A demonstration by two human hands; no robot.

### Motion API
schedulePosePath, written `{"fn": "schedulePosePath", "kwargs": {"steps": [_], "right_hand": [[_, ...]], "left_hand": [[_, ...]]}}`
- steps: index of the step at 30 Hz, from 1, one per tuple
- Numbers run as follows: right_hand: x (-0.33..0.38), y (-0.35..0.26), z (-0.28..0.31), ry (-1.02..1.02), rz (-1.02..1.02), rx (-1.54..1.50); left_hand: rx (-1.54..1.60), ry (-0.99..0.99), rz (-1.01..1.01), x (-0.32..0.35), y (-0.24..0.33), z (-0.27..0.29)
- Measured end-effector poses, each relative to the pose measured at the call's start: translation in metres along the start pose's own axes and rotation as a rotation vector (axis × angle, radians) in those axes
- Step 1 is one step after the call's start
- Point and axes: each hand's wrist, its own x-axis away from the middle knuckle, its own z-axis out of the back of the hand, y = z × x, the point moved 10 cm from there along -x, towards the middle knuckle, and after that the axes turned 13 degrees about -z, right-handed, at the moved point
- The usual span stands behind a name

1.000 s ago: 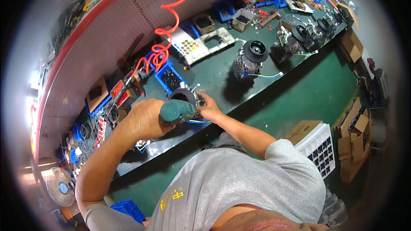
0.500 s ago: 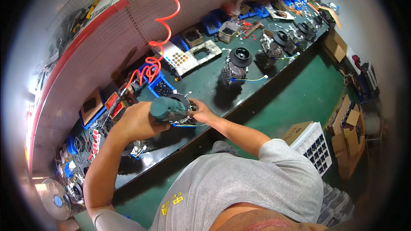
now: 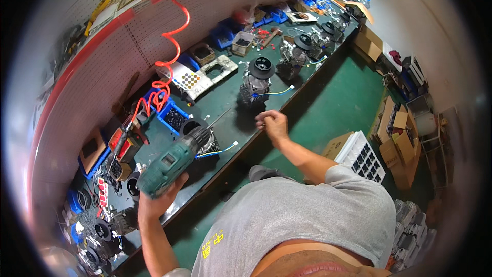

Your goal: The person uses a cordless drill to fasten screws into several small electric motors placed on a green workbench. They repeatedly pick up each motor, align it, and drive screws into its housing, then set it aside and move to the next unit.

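My left hand grips the handle of a green power drill, its nose pointing at a black motor unit with blue and yellow wires on the dark green bench. My right hand hovers over the bench's front edge with its fingers loosely curled and nothing in it. It is just below a second black motor standing further along the bench.
A red coiled air hose hangs over the bench. Blue parts bins, a white tray and more motors line the bench. Cardboard boxes and a white crate stand on the green floor at right.
My right hand has let go of the motor unit and moved right, toward the second motor. My left hand has drawn the drill back to the lower left.
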Motion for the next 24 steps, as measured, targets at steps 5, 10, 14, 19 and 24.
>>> {"fn": "schedulePosePath", "kwargs": {"steps": [5,10,14,19,24], "right_hand": [[-0.052,-0.060,0.151,0.442,0.145,-0.117],[-0.168,-0.168,0.257,0.608,0.413,-0.089],[-0.313,-0.214,0.325,0.600,0.377,0.043],[-0.509,-0.183,0.390,0.548,0.122,0.710],[-0.602,-0.131,0.386,0.448,-0.228,0.951]], "left_hand": [[-0.087,0.150,0.257,0.058,-0.052,-0.007],[0.063,0.464,0.414,0.029,-0.037,-0.024],[0.145,0.570,0.314,-0.047,-0.021,-0.085],[0.374,0.566,0.196,-0.165,-0.014,-0.182],[0.258,0.584,0.290,-0.220,0.006,-0.229]]}}
